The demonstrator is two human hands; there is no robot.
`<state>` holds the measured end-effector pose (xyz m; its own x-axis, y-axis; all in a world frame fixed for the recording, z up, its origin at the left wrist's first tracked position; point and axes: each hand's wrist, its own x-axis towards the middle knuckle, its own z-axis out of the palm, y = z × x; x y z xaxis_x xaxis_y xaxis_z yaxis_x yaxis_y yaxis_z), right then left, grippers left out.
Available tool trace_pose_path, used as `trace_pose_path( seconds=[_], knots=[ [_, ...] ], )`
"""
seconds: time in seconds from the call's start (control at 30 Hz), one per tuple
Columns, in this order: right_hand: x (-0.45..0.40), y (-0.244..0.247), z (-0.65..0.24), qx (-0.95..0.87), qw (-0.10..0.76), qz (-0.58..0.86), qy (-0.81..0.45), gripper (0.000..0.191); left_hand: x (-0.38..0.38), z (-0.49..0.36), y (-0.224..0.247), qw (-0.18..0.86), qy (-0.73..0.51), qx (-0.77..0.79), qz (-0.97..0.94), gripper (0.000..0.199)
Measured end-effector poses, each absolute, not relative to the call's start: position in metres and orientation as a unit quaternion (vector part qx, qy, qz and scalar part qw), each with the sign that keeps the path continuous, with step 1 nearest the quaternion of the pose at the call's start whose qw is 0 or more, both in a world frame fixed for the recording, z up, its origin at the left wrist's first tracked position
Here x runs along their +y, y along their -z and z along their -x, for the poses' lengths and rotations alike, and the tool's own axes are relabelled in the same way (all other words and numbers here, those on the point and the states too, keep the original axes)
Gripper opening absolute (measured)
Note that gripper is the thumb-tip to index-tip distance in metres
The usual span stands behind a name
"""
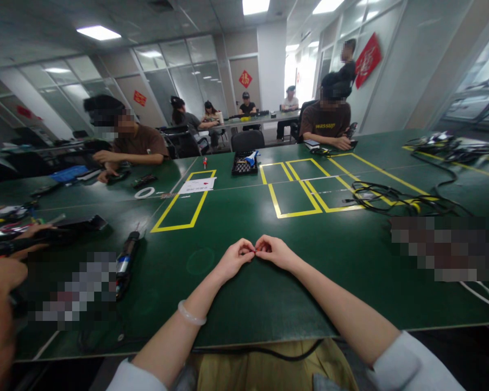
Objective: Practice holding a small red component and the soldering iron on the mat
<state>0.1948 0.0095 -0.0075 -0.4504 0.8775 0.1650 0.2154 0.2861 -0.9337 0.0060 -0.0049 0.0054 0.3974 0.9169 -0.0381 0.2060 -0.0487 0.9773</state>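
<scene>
**Left hand (pixel 237 256) and right hand (pixel 277 253) meet at the fingertips over a dark green, smooth tabletop (pixel 350 255)**

In the head view, both bare hands have bent fingers, with thumbs and fingertips drawn together and touching between them. Whether they pinch something small there cannot be told; the meeting point is in the near half of the surface, midway along its near edge. A pale, translucent bracelet (pixel 191 315) rings the left wrist.

Toward the left edge lies a black cylindrical tool with a blue band (pixel 124 263). Beyond the hands, to the left, a yellow tape rectangle (pixel 173 228) marks the surface, a white paper sheet (pixel 198 185) lying across it. More yellow tape outlines (pixel 299 214) stand ahead and to the right. Near the far edge sits a black tray (pixel 244 164) with a blue-and-white item in it. A loose coil of black cable (pixel 375 190) lies toward the right edge. A person in a brown shirt (pixel 330 124) sits at the far edge.
</scene>
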Motion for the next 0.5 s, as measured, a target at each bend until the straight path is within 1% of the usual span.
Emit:
trace_pose_path(
  seconds=[0.17, 0.3, 0.4, 0.5],
  knots=[
    [0.009, 0.005, -0.196, -0.718, 0.351, 0.39, -0.458, 0.012, -0.006, -0.002, -0.01, 0.539, -0.315, 0.445, -0.641, 0.029],
    [0.009, 0.005, -0.196, -0.714, 0.355, 0.385, -0.464, 0.013, -0.009, 0.011, -0.022, 0.522, -0.281, 0.482, -0.645, 0.039],
    [0.009, 0.004, -0.196, -0.714, 0.354, 0.385, -0.465, 0.014, -0.016, 0.03, -0.033, 0.472, -0.257, 0.503, -0.677, 0.043],
    [0.008, 0.002, -0.197, -0.714, 0.349, 0.389, -0.466, 0.013, -0.024, 0.061, -0.04, 0.394, -0.241, 0.541, -0.703, 0.047]
  ],
)
